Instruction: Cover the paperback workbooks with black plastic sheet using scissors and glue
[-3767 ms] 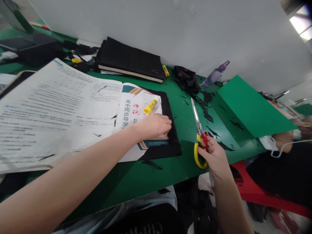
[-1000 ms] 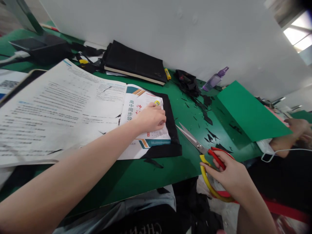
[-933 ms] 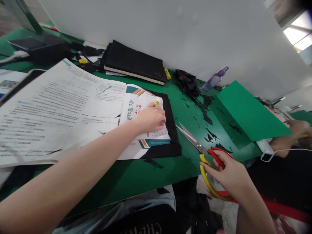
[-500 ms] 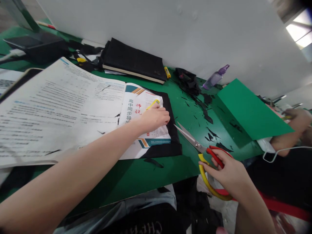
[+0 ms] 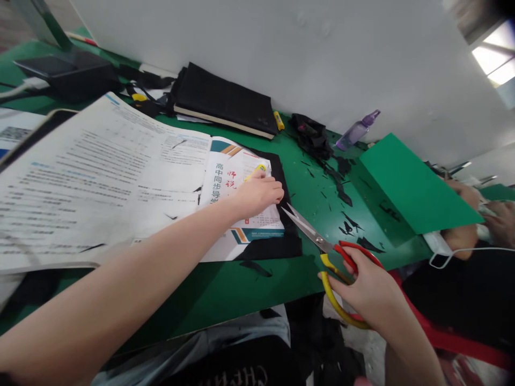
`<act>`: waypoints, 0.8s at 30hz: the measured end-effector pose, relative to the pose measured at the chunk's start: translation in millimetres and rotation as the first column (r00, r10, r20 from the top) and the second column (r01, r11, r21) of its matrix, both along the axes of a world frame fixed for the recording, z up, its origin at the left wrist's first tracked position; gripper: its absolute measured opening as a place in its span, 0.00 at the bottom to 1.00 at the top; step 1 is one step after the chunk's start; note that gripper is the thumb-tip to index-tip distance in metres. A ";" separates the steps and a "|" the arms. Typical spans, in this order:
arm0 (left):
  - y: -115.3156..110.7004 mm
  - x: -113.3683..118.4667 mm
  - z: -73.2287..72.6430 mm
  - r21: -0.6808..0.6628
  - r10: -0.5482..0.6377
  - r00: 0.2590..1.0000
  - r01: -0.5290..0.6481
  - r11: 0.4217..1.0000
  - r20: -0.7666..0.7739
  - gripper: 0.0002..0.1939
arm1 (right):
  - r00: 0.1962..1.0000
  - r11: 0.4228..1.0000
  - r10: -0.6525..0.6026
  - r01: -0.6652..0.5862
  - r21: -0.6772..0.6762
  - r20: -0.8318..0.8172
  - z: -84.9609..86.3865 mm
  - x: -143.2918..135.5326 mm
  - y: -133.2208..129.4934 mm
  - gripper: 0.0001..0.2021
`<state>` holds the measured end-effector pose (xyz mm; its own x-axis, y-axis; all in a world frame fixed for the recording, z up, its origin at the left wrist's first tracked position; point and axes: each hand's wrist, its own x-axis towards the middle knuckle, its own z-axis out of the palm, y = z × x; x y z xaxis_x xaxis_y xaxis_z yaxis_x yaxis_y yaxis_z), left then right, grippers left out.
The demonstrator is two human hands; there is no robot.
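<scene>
My right hand (image 5: 370,287) grips scissors (image 5: 317,236) with one red and one yellow handle. Their blades are slightly apart, with the tips over the right edge of a black sheet (image 5: 286,187). On top of that sheet lies a white booklet cover (image 5: 265,220) with teal and orange marks. My left hand (image 5: 261,195) presses on it with curled fingers close to the blade tips; what they grip is hidden. A small yellow piece (image 5: 257,171) shows against the back of this hand. Open printed pages (image 5: 108,182) spread out to the left.
A black notebook (image 5: 225,102), a crumpled black bundle (image 5: 309,134) and a purple spray bottle (image 5: 358,130) stand along the wall. Black scraps (image 5: 349,225) litter the green table (image 5: 225,295). At right, a green board (image 5: 414,182) partly hides another person's hands (image 5: 499,220).
My right hand has brought the scissors left, so their tips reach the black sheet's edge. My left hand stays on the booklet. The other person's hands have shifted behind the green board.
</scene>
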<state>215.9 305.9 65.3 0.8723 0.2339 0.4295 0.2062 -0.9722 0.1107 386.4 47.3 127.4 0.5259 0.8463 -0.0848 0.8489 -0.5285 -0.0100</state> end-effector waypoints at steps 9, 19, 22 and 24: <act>-4.4 -1.3 7.3 -0.026 0.157 0.987 -0.157 0.987 0.020 0.16 | 0.998 0.998 -0.056 0.056 -0.003 -0.033 -0.5 4.1 1.3 0.26; 0.3 -6.7 8.7 -0.032 0.217 0.976 -0.218 0.975 -0.027 0.15 | 0.993 0.990 -0.109 0.113 0.080 -0.046 -4.9 8.6 2.9 0.26; 0.4 -7.7 7.8 -0.006 0.087 0.994 -0.088 0.996 -0.073 0.12 | 0.993 0.991 -0.110 0.113 0.071 -0.046 -6.4 9.1 3.5 0.25; -1.9 -7.9 9.2 -0.001 0.007 0.996 -0.007 1.000 -0.088 0.12 | 0.994 0.992 -0.103 0.106 0.072 -0.049 -6.8 9.2 3.7 0.26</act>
<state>207.9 304.0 74.6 0.9049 0.2407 0.3511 0.2221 -0.9706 0.0929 395.6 51.0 120.6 0.6086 0.7919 -0.0497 0.7870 -0.6104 -0.0899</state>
